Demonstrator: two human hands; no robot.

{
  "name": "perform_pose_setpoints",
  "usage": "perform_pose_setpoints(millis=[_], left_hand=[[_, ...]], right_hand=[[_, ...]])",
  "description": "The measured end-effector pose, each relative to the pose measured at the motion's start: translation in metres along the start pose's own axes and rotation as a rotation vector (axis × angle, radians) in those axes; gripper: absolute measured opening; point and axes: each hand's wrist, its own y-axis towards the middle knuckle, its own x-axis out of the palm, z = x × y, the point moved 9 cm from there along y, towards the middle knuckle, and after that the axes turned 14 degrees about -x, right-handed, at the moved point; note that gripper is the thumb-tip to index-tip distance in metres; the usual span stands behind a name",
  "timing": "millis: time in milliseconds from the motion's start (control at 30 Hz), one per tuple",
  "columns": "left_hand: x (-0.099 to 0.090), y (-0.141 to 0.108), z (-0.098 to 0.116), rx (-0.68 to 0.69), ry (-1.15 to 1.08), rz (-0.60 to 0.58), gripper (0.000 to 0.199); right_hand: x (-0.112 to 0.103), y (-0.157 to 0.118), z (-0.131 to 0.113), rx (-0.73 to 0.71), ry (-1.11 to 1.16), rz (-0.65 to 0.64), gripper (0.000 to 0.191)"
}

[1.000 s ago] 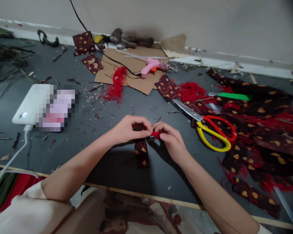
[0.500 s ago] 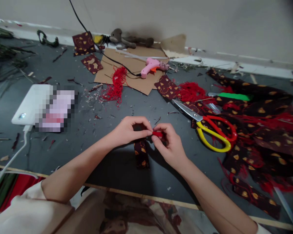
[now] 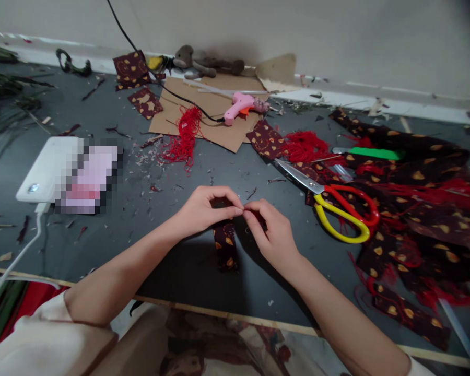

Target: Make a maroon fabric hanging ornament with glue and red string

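My left hand point(image 3: 211, 210) is pinched closed near the table's front edge, its fingertips meeting those of my right hand point(image 3: 270, 230). My right hand is closed too, thumb against fingers. Whatever lies between the fingertips is too small to make out. Below my left hand a dark patterned fabric strip point(image 3: 225, 248) with gold shapes hangs or lies; its upper end is hidden by the fingers. To the right lie large scissors point(image 3: 339, 206) with one red and one yellow handle, blades pointing up and left.
A pink glue gun point(image 3: 241, 107) rests on cardboard point(image 3: 215, 130) beside red threads point(image 3: 186, 137). Patterned fabric point(image 3: 423, 172) is heaped on the right. A white power bank point(image 3: 47, 169) and a blurred phone point(image 3: 92, 180) lie on the left.
The red piece that showed at my right fingers is no longer visible. My right fingers have closed in against my left fingertips.
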Motion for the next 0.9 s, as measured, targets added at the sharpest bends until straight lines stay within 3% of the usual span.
perform_pose_setpoints(millis=[167, 333, 467, 733, 900], left_hand=[[0.0, 0.001, 0.0, -0.014, 0.05, 0.04, 0.013], [0.003, 0.001, 0.0, -0.005, 0.059, -0.007, 0.013], [0.007, -0.002, 0.005, 0.066, 0.086, -0.072, 0.012], [0.008, -0.009, 0.02, 0.227, 0.283, -0.038, 0.011], [0.007, -0.008, 0.021, 0.235, 0.32, -0.024, 0.01]], right_hand=[[0.0, 0.002, -0.006, -0.064, -0.071, -0.015, 0.015], [-0.002, 0.003, -0.008, -0.082, -0.029, 0.007, 0.014], [-0.002, 0.003, -0.001, -0.011, 0.065, 0.023, 0.014], [0.003, 0.002, 0.009, 0.092, 0.219, 0.007, 0.017], [0.007, 0.001, 0.012, 0.143, 0.271, -0.021, 0.017]])
